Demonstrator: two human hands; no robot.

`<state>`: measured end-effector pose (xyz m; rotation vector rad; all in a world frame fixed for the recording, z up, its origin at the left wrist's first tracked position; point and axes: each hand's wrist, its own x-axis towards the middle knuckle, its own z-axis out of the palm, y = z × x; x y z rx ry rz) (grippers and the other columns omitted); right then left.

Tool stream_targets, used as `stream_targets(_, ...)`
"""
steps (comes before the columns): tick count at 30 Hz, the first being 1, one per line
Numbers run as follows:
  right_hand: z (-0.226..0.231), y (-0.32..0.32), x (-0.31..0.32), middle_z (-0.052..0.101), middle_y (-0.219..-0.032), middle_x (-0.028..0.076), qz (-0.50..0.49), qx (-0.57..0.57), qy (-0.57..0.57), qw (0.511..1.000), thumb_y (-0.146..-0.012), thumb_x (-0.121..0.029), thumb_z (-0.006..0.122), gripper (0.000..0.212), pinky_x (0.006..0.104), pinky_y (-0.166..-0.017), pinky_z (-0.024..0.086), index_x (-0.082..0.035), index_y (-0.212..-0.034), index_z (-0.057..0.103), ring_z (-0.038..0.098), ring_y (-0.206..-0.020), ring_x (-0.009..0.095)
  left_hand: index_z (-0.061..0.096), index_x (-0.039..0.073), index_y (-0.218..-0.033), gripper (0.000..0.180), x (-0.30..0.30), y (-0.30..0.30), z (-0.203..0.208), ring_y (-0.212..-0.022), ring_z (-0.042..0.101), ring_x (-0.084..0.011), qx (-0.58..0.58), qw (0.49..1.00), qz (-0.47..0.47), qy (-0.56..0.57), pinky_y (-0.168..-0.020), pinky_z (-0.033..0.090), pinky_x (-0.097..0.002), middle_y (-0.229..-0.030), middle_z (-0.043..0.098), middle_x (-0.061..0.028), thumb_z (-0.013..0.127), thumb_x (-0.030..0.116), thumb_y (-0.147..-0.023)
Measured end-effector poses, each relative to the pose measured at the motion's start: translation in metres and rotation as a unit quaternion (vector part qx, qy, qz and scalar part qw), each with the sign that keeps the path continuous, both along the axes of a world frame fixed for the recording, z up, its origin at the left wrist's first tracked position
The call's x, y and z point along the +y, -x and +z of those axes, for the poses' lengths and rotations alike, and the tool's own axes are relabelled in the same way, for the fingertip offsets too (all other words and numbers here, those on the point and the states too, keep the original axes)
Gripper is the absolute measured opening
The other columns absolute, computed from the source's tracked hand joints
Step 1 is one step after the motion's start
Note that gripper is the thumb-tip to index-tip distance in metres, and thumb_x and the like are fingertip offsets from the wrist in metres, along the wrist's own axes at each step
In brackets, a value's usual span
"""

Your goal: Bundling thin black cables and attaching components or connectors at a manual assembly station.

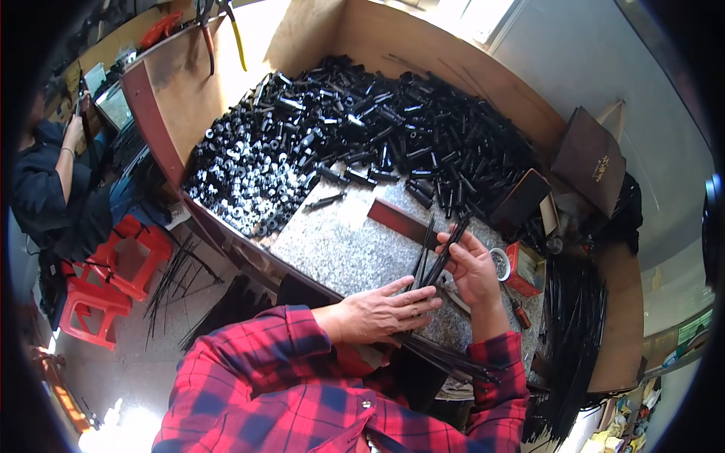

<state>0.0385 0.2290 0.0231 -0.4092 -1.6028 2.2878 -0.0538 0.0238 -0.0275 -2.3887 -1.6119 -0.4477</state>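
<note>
My right hand (pixel 474 268) is closed around the upper part of a small bunch of thin black rods (pixel 427 266), thumb and fingertips pressed on them. My left hand (pixel 385 308) lies with its fingers stretched out across the lower part of the same rods. More long thin black rods (pixel 453 361) lie across my lap, below the hands. Beyond the hands, on the speckled grey tabletop (pixel 325 245), rests a dark red flat bar (pixel 400 222). What the left palm covers is hidden.
Black cylindrical parts (pixel 423 128) and small shiny ring-like parts (pixel 253 181) are heaped behind. At right are a red box (pixel 522 269), a screwdriver (pixel 519 313), a phone (pixel 522 198) and long rods (pixel 570 332). Pliers (pixel 208 41) hang at upper left; a person sits near red stools (pixel 94 309).
</note>
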Motion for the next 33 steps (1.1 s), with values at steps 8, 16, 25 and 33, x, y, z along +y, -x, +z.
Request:
stream_targets(8,0.008,0.015,-0.002,0.066,-0.098,0.008,-0.026,-0.114,-0.091,0.989,-0.088,-0.008,0.063,0.026,0.0233,-0.062,0.053,-0.002,-0.113,0.057,0.064,-0.082,0.012,0.038,0.014,-0.14,0.071,-0.002,-0.002,0.001,-0.143,0.017,-0.0285,0.027,0.999,0.011,0.03,-0.115,0.015,-0.0474,-0.153,0.024,-0.0099,0.055,0.05,-0.082)
stream_targets(16,0.008,0.032,-0.001,0.067,-0.085,0.008,-0.012,-0.186,-0.23,0.955,-0.084,-0.008,0.061,0.023,0.0235,-0.054,0.051,0.001,-0.104,0.055,0.063,-0.07,0.011,0.038,0.013,-0.14,0.072,0.001,-0.002,-0.001,-0.142,0.019,-0.0304,-0.002,0.999,0.019,0.029,-0.115,0.015,-0.0469,-0.151,0.026,-0.0107,0.053,0.053,-0.082)
stream_targets(25,0.015,0.02,0.007,0.067,-0.092,0.014,0.018,-0.18,-0.093,0.979,-0.085,-0.006,0.06,0.034,0.0281,-0.061,0.055,0.005,-0.113,0.046,0.067,-0.078,0.018,0.039,0.013,-0.14,0.071,-0.001,0.0,0.001,-0.141,0.02,-0.0319,0.012,0.999,0.019,0.032,-0.114,0.017,-0.0478,-0.151,0.026,-0.0113,0.051,0.056,-0.083)
stream_targets(33,0.002,0.021,0.009,0.065,-0.093,0.007,-0.043,-0.152,-0.101,0.982,-0.082,-0.009,0.07,0.033,0.0274,-0.063,0.056,-0.002,-0.11,0.053,0.066,-0.081,0.015,0.037,0.017,-0.141,0.075,0.001,-0.002,0.005,-0.138,0.024,-0.042,-0.017,0.998,0.039,0.051,-0.111,0.02,-0.0562,-0.151,0.025,-0.0127,0.059,0.049,-0.077)
